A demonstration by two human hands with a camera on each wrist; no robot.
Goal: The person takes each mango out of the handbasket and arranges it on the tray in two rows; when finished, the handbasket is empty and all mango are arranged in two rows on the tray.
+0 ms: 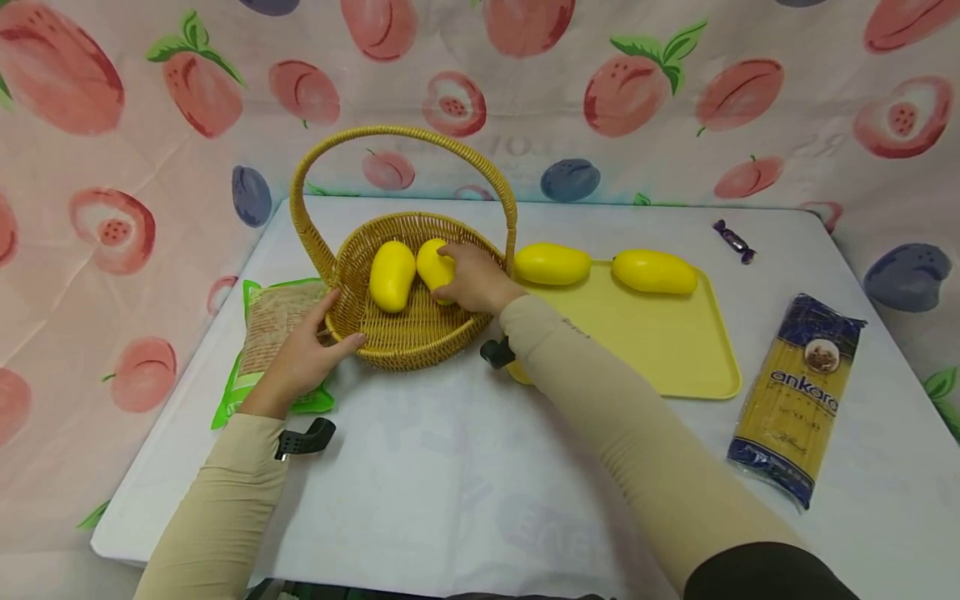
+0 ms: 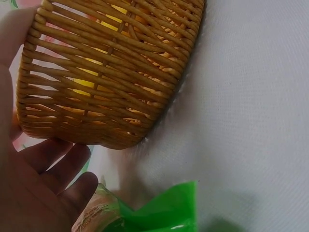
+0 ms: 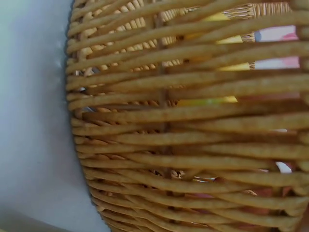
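Thumb and fingers of our right hand [image 1: 480,279] pinch a smooth, yellow, mango-shaped fruit [image 1: 432,265] inside an oval, golden wicker basket [image 1: 411,360], near the far edge of the white-covered table [image 1: 420,483], towards its far left corner. Our left hand [image 1: 303,354] grips the basket's rim; a second yellow fruit [image 1: 392,277] lies just beside. We judge that slick skin could slide from a loose pinch, and our right wrist could snag the tall arched handle [image 1: 405,131], tipping the basket should our left grip slacken.
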